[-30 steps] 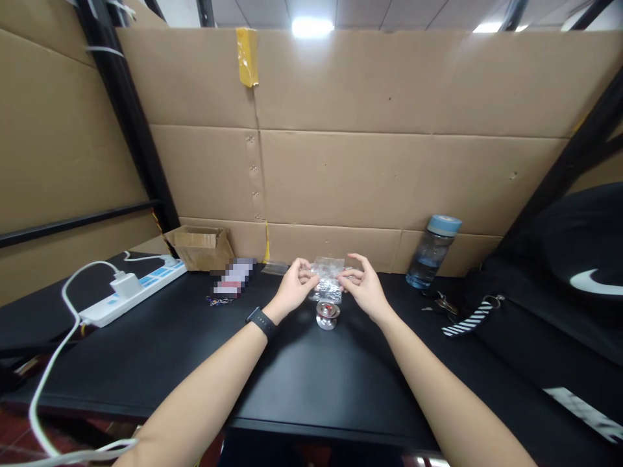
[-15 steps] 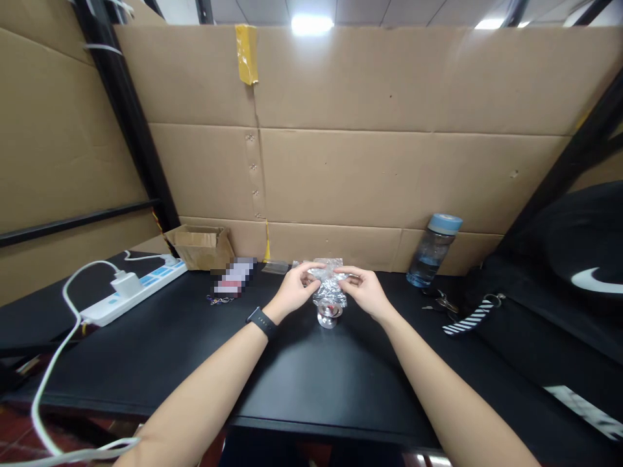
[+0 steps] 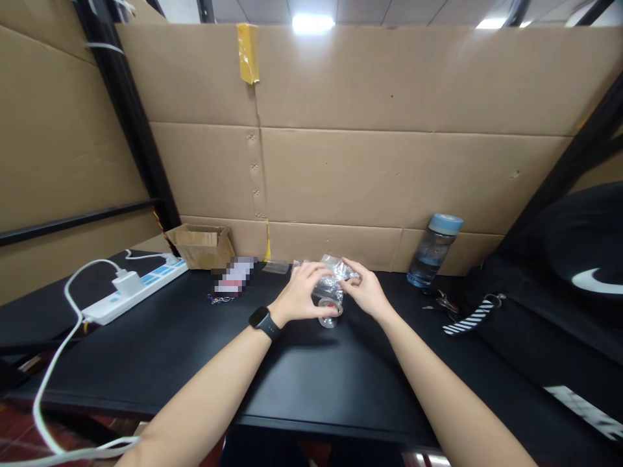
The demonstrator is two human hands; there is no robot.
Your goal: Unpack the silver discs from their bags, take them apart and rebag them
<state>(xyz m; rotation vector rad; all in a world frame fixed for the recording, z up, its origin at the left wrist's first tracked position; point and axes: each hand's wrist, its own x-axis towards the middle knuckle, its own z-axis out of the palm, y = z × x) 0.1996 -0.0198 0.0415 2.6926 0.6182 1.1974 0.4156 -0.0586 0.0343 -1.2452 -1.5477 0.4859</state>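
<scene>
A crinkled sheet or bag of clear plastic (image 3: pixel 335 264) is at the middle of the black table. My right hand (image 3: pixel 368 293) pinches the plastic's right side between thumb and fingers. Just in front of it stands a small, shiny, round stemmed object (image 3: pixel 328 321) with something red in its top; its exact kind is unclear. My left hand (image 3: pixel 300 295), wearing a black watch, is open. Its fingers arch over the left of the plastic, and its thumb stretches across the top of the small object. Whether that thumb touches it I cannot tell.
On the left lie a white power strip (image 3: pixel 141 292) with a cable, an open cardboard box (image 3: pixel 209 250) and a blurred flat item (image 3: pixel 236 275). To the right are a blue-capped water bottle (image 3: pixel 432 253), keys (image 3: pixel 445 303) and a black bag (image 3: pixel 549 279). A cardboard wall (image 3: pixel 335 175) stands behind.
My left hand has turned and come down to the right, its thumb now over the small shiny object. The plastic has shifted and tilted between my hands; my right hand stays beside it.
</scene>
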